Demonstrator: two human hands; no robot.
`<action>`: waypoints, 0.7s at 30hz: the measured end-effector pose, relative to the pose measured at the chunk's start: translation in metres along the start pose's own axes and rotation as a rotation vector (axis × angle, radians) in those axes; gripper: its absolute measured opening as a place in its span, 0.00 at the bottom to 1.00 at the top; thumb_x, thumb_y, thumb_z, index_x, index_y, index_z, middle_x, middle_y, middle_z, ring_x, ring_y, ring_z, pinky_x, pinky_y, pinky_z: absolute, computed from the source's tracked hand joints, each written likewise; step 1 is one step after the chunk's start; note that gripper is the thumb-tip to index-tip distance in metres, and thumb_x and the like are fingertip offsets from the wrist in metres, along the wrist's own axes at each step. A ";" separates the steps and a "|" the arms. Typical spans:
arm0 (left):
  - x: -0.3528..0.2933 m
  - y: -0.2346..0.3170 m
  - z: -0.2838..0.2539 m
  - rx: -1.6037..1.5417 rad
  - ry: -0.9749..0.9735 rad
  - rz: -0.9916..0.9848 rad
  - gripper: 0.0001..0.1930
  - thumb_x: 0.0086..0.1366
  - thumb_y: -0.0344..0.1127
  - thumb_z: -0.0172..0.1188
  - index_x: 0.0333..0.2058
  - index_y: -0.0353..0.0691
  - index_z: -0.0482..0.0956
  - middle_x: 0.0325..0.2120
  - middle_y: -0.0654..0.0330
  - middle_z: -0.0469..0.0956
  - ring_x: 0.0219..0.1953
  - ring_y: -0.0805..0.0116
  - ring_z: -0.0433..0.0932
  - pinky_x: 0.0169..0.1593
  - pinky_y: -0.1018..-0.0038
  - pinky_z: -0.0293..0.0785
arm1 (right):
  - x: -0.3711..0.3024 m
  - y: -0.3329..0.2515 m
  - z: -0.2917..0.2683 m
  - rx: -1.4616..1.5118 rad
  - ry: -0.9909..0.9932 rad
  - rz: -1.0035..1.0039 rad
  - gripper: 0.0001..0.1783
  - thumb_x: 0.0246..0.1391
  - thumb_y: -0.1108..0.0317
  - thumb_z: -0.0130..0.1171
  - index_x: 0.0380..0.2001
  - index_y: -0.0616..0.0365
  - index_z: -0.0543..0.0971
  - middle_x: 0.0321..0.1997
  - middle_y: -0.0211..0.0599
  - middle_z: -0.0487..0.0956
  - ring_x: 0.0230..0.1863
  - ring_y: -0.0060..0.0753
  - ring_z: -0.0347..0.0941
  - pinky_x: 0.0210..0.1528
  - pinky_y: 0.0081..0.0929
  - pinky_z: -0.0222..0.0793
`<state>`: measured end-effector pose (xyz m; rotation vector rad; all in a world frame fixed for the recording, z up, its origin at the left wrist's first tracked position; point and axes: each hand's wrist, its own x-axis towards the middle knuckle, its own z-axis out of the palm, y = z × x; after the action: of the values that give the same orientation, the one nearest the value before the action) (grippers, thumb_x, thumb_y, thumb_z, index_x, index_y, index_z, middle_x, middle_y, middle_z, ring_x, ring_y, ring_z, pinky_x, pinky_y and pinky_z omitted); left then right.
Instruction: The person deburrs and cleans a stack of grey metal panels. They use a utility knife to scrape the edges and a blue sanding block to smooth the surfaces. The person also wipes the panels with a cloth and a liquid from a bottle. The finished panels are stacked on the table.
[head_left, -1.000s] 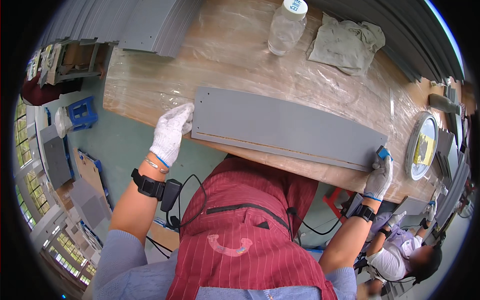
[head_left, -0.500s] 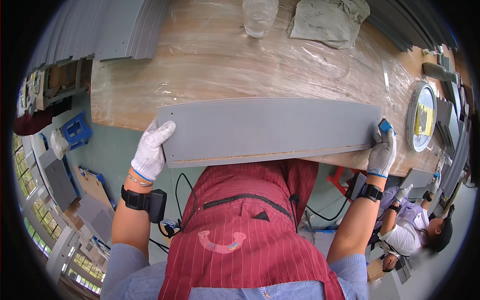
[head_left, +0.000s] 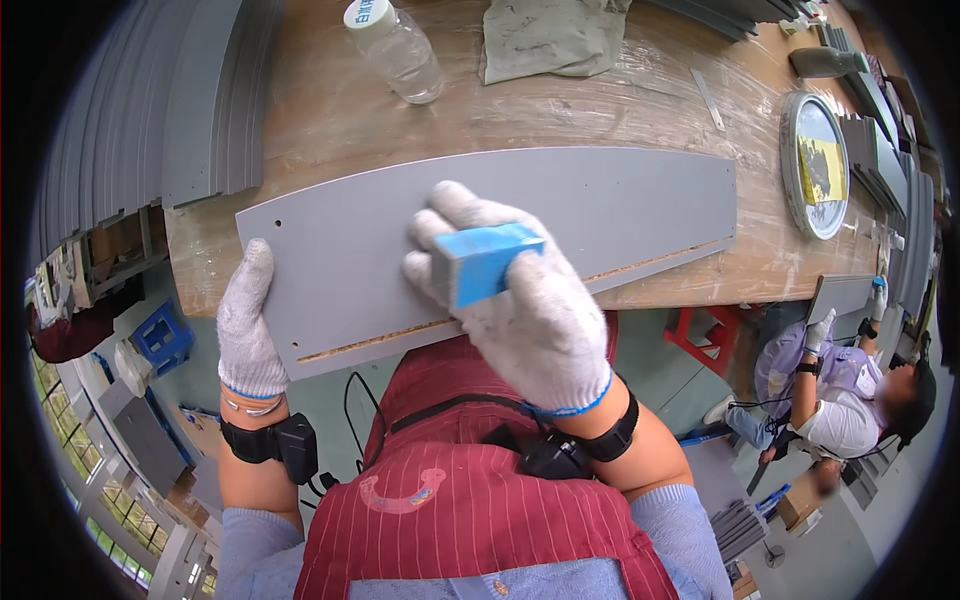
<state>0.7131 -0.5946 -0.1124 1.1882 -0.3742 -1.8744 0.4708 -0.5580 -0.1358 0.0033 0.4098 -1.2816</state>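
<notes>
A long grey panel [head_left: 640, 205] lies tilted across the near edge of the table, its left end sticking out over the edge. It has small holes near the left end and a groove showing bare chipboard along its near side. My left hand [head_left: 250, 325], in a white knitted glove, grips that left end, thumb on top and fingers hidden beneath. Over the panel's left half, my gloved right hand [head_left: 545, 320] holds a small blue block [head_left: 485, 262] between thumb and fingers. Whether the fingertips touch the panel cannot be made out.
On the film-covered table [head_left: 330, 135] are a clear bottle [head_left: 405, 62], a grey cloth [head_left: 555, 38] and a thin metal strip [head_left: 708, 100]. A round tub [head_left: 795, 165] holds something yellow. Grey panels [head_left: 205, 95] are stacked at far left. A co-worker [head_left: 825, 400] handles a panel at right.
My right hand has left the panel's right end and come leftward over it with the blue block. The panel has tilted, and the view has shifted to the right.
</notes>
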 end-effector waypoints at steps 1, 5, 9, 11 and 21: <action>-0.002 0.001 -0.002 0.026 0.020 0.019 0.21 0.75 0.46 0.52 0.55 0.35 0.74 0.48 0.53 0.80 0.50 0.63 0.80 0.54 0.65 0.78 | -0.002 -0.013 -0.013 0.000 0.017 -0.123 0.28 0.65 0.60 0.56 0.63 0.63 0.67 0.72 0.51 0.62 0.73 0.49 0.57 0.75 0.52 0.53; -0.002 -0.001 0.000 0.025 0.048 0.057 0.20 0.74 0.46 0.53 0.54 0.35 0.76 0.47 0.54 0.81 0.48 0.64 0.81 0.52 0.69 0.79 | -0.024 -0.123 -0.107 0.001 0.368 -0.664 0.24 0.67 0.60 0.54 0.56 0.71 0.70 0.59 0.54 0.73 0.65 0.53 0.67 0.71 0.49 0.62; 0.001 0.001 -0.009 -0.035 -0.065 0.088 0.25 0.75 0.48 0.52 0.59 0.34 0.71 0.51 0.50 0.78 0.53 0.59 0.79 0.55 0.63 0.79 | -0.103 -0.246 -0.207 -0.034 0.990 -0.996 0.20 0.67 0.58 0.56 0.47 0.69 0.76 0.50 0.55 0.79 0.52 0.49 0.76 0.57 0.44 0.77; 0.003 0.002 -0.014 -0.126 -0.149 0.087 0.28 0.74 0.51 0.51 0.61 0.33 0.68 0.54 0.48 0.76 0.55 0.57 0.78 0.58 0.59 0.79 | -0.131 -0.258 -0.192 -0.179 0.952 -1.046 0.19 0.67 0.58 0.56 0.46 0.66 0.76 0.48 0.50 0.80 0.49 0.45 0.78 0.53 0.41 0.79; 0.007 0.010 0.018 -0.551 -0.615 -0.092 0.48 0.67 0.75 0.40 0.66 0.34 0.63 0.59 0.48 0.73 0.61 0.55 0.73 0.62 0.62 0.71 | -0.073 -0.183 0.000 -0.983 0.205 -0.835 0.18 0.62 0.69 0.59 0.53 0.65 0.72 0.47 0.47 0.78 0.46 0.34 0.75 0.44 0.29 0.74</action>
<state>0.7020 -0.6092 -0.1014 0.2553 -0.1077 -2.2059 0.2844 -0.5445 -0.0735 -0.9569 1.2740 -1.7635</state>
